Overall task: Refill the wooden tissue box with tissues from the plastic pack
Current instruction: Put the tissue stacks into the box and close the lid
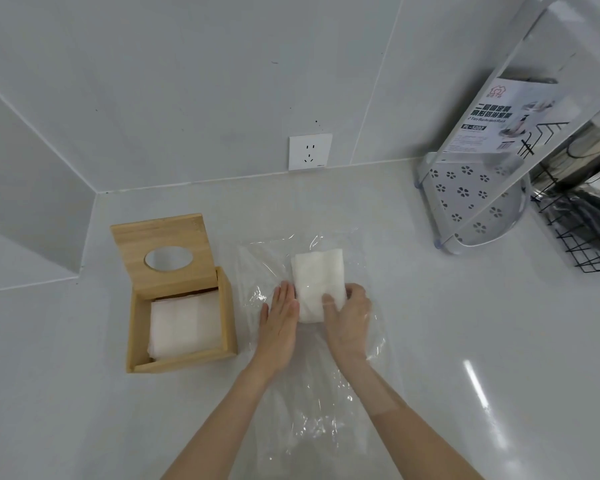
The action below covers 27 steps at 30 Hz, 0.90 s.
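Observation:
The wooden tissue box [136, 327] stands at the left with its lid [160, 237] tipped up; the lid has an oval hole. White tissues [184, 325] lie inside the box. A clear plastic pack [257, 271] is spread flat on the counter in the middle. Inside it sits a white stack of tissues [317, 271]. My right hand [349, 315] is inside the pack, fingers curled over the stack's near right side. My left hand [281, 317] lies flat on the plastic against the stack's left side, fingers straight.
A wall socket [310, 151] sits on the back wall above the counter. A white perforated rack [471, 199] in packaging leans at the right, beside a black wire basket [579, 233]. The counter [465, 341] is glossy white; walls meet at the left corner.

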Available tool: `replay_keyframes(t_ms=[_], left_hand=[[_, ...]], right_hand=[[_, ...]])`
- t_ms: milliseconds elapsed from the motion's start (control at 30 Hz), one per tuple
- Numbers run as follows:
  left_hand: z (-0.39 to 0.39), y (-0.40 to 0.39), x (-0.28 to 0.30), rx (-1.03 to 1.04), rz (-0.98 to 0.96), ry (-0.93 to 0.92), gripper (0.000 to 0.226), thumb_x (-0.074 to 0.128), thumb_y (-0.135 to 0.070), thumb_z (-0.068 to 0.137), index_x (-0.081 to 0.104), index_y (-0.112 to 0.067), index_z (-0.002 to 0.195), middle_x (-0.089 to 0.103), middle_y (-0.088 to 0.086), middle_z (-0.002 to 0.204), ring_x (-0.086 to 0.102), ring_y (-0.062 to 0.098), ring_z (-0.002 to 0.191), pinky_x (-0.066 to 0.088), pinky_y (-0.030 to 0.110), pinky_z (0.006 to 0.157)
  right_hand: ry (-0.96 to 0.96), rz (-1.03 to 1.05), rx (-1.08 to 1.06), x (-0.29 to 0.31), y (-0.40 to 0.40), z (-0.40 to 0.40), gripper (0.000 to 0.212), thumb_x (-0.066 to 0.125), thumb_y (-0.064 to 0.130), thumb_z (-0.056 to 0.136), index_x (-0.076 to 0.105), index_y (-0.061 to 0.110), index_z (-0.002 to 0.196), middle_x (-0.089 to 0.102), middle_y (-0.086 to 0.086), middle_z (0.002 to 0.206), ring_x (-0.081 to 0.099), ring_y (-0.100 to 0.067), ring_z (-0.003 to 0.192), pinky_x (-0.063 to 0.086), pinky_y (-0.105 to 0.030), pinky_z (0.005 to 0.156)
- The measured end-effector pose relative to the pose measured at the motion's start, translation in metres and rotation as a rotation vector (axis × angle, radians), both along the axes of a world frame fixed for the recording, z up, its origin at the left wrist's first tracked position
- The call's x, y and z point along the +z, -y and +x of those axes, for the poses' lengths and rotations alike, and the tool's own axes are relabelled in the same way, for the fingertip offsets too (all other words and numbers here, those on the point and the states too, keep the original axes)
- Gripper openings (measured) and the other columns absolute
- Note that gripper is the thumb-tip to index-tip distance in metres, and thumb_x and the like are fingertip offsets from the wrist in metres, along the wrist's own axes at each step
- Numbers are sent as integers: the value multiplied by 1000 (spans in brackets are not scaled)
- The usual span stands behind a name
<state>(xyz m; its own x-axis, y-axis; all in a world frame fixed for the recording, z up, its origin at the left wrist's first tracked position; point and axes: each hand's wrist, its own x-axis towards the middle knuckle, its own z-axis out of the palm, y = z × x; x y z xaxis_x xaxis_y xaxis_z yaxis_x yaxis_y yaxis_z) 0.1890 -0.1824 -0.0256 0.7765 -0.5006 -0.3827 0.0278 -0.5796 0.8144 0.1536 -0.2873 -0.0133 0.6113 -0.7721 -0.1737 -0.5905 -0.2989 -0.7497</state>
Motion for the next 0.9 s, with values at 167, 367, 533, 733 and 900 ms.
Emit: replay_keyframes(t_ms=[167, 367, 533, 733, 900], left_hand=[[1, -1, 1, -1, -14, -28, 48, 7, -30, 99, 2, -19, 146, -4, -7, 157, -9, 1, 141, -14, 24, 113], [3, -1, 5, -59, 62, 19, 46, 6, -24, 100, 2, -16, 146, -4, -1, 157, -8, 8, 143, -12, 29, 114], [3, 1, 8, -111, 175, 126, 45, 13, -19, 101, 14, -9, 145, 0, 5, 158, -6, 15, 145, -5, 36, 116], [-4, -14, 13, -178, 255, 340, 51, 18, -32, 99, 15, -10, 145, 1, 5, 158, -5, 15, 145, -5, 36, 117], [-44, -39, 30, -98, 192, 376, 64, 12, -46, 92, 26, -10, 142, 15, 4, 156, 7, 12, 144, -1, 29, 117]], right_hand=[[-16, 286, -106, 13, 1, 0, 65, 62, 23, 83, 30, 4, 137, 57, -14, 120, 54, -30, 111, 39, -32, 90], [125, 549, -182, 17, 0, -38, 56, 69, 18, 74, 49, 3, 124, 62, -8, 103, 59, -20, 89, 47, -29, 78], [107, 633, -62, 18, -7, -85, 24, 65, 10, 81, 59, 14, 104, 66, -2, 97, 61, -10, 86, 48, -21, 69], [98, 499, -20, 12, -11, -84, 18, 64, 16, 82, 60, 14, 100, 68, -6, 94, 63, -19, 85, 49, -28, 73], [98, 462, 11, 9, -10, -74, 35, 64, 24, 76, 61, 9, 107, 69, -6, 95, 65, -25, 89, 51, -39, 81]])
